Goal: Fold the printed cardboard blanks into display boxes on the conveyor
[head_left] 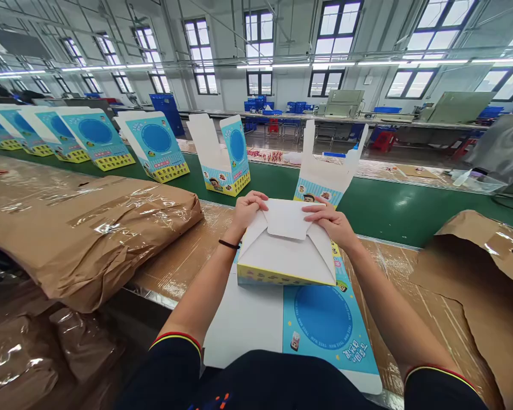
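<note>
Between my hands is a cardboard box (286, 256), its white flaps folded together on the face turned up to me. A yellow printed strip runs along its near edge. My left hand (248, 212) grips the far left edge, thumb and fingers bent at the corner of a flap. My right hand (328, 221) holds the far right side, with fingers lying over the white central flap. Beneath the box lies a flat blue printed carton sheet (325, 319) with a white panel beside it. An opened box (318, 188) with raised flaps stands just beyond my hands.
On the green conveyor belt (393, 208), several blue-and-yellow boxes (158, 145) stand in a row to the left. A brown paper-wrapped bundle (98, 222) lies at my left on the bench. Torn brown cardboard (483, 273) sits at my right. Clear plastic (502, 151) hangs at the far right.
</note>
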Motion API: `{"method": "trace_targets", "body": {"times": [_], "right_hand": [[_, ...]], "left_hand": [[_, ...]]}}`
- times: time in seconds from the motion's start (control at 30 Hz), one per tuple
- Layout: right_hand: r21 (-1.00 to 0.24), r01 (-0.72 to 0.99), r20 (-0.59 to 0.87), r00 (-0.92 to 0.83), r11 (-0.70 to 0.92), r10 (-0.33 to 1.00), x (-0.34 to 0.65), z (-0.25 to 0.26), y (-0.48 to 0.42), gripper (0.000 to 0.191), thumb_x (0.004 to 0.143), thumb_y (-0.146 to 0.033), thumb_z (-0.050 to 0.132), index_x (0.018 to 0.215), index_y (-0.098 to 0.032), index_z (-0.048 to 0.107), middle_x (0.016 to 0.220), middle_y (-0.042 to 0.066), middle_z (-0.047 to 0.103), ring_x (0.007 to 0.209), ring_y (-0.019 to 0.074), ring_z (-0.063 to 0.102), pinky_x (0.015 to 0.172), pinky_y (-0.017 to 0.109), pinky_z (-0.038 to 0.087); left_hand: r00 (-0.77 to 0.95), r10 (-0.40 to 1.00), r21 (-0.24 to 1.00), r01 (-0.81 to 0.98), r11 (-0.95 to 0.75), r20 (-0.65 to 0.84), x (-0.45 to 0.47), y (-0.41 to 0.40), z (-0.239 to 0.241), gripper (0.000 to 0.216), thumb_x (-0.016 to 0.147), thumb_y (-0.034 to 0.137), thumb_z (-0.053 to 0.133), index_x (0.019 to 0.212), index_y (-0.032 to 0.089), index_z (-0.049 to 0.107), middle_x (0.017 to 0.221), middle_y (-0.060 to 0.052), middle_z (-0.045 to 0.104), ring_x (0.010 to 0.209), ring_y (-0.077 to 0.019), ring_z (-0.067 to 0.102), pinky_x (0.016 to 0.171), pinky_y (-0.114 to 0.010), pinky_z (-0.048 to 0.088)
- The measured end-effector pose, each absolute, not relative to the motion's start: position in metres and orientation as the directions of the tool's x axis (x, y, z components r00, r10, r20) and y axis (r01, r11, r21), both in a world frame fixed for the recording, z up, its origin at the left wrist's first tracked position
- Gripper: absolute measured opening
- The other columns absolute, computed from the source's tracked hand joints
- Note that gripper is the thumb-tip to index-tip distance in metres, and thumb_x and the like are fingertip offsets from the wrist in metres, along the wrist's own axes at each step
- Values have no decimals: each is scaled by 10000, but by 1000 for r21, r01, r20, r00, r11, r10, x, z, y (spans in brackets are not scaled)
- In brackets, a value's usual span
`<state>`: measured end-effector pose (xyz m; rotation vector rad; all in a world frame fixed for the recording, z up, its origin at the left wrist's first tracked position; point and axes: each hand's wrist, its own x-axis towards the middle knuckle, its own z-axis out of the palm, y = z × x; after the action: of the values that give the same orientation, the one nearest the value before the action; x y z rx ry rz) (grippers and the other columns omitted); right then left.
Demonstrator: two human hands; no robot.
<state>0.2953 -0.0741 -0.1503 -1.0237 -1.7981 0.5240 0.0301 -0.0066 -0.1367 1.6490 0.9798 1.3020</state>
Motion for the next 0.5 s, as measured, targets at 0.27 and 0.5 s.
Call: {"method": "trace_targets", "body": {"times": [0.27, 0.5], "right_hand": [[-451, 764, 344, -329, 462, 879, 294, -132, -68, 777, 785, -503, 769, 1468, -195, 564, 1520, 117, 497, 1415, 400, 405, 1205, 570, 325], [-149, 970, 198, -159, 190, 967, 267, -126, -74, 886, 804, -393, 819, 1572, -190, 425, 1510, 185, 460, 1241, 461, 504, 1053, 605, 448]], "left_hand": [[558, 811, 666, 540, -514, 173, 23, -17, -112, 726, 583, 357, 850, 1241, 201, 584, 1371, -108, 476, 1337, -326, 465, 1191, -455, 384], [477, 876, 286, 832, -476, 73, 43, -31, -106, 940, 649, 327, 880, 1473, 201, 447, 1484, -208, 431, 1353, -464, 454, 1114, -593, 398]]}}
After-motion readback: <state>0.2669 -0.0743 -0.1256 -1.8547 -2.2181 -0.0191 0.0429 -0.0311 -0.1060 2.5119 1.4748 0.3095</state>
